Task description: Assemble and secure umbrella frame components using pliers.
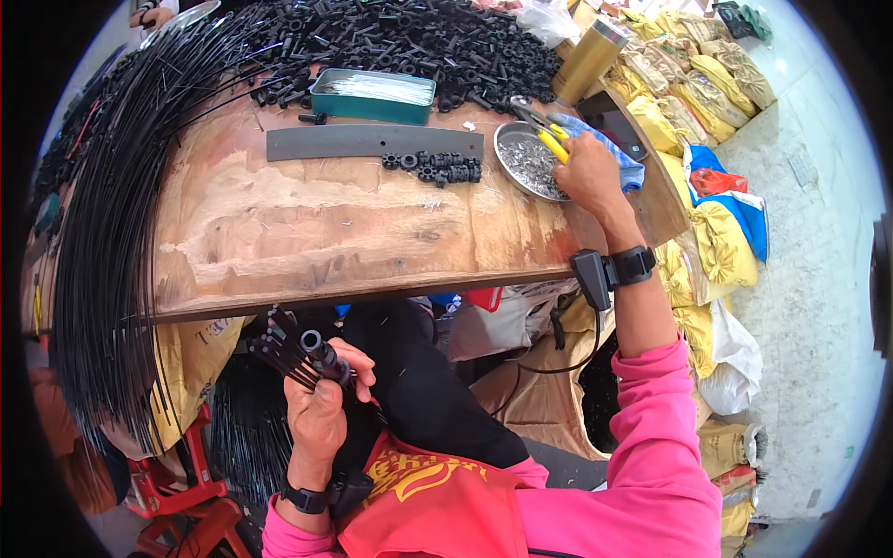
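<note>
Just below the near edge of the table (307,223), the left hand (321,405) has its fingers curled round a black tubular part (322,352), a fan of thin black strips (279,347) beside it. At the dish (499,160) of silvery clippings, the right hand (591,172) grips yellow-handled pliers (553,146). Yellow characters, broken by folds, cross the red apron (446,507); partly hidden lettering marks a yellow sack (191,367).

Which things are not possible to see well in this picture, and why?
All in the head view:
Yellow-handled pliers: handle ends, covered by the right hand.
Black tubular part: lower end, hidden by the left hand.
Silvery bits: too small to tell their shapes.
Other person at top left: mostly cut off by the picture edge.
</note>
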`<state>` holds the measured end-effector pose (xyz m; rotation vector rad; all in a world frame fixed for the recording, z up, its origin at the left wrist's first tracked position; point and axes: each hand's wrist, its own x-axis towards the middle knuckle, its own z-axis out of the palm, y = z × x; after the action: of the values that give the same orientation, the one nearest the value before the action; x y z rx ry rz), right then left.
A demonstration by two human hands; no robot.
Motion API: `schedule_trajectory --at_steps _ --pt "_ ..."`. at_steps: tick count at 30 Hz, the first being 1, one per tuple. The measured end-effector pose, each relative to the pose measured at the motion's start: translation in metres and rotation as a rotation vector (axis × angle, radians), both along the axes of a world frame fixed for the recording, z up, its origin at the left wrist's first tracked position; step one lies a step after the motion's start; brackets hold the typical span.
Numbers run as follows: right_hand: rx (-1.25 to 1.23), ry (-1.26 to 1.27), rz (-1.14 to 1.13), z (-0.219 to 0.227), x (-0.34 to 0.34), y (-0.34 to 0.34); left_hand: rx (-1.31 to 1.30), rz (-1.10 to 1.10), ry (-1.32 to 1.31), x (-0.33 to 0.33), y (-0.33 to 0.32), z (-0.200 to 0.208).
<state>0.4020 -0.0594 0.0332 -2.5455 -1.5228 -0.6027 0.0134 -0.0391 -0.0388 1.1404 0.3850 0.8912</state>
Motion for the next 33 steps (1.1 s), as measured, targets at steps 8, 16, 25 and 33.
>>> schedule_trajectory --at_steps 8,16,25,33 --pt "0.347 0.286 0.177 0.001 0.011 -0.012 0.019 0.024 -0.02 0.0 -0.002 0.002" --pt "0.564 0.921 0.275 0.005 -0.01 -0.032 0.041 0.003 -0.015 0.001 -0.003 0.004" --pt "0.698 1.349 0.448 -0.003 -0.125 -0.043 0.028 -0.012 -0.034 0.008 0.002 0.007" --pt "0.54 1.061 0.825 -0.03 -0.23 -0.035 -0.009 0.043 -0.054 0.011 -0.003 0.012"
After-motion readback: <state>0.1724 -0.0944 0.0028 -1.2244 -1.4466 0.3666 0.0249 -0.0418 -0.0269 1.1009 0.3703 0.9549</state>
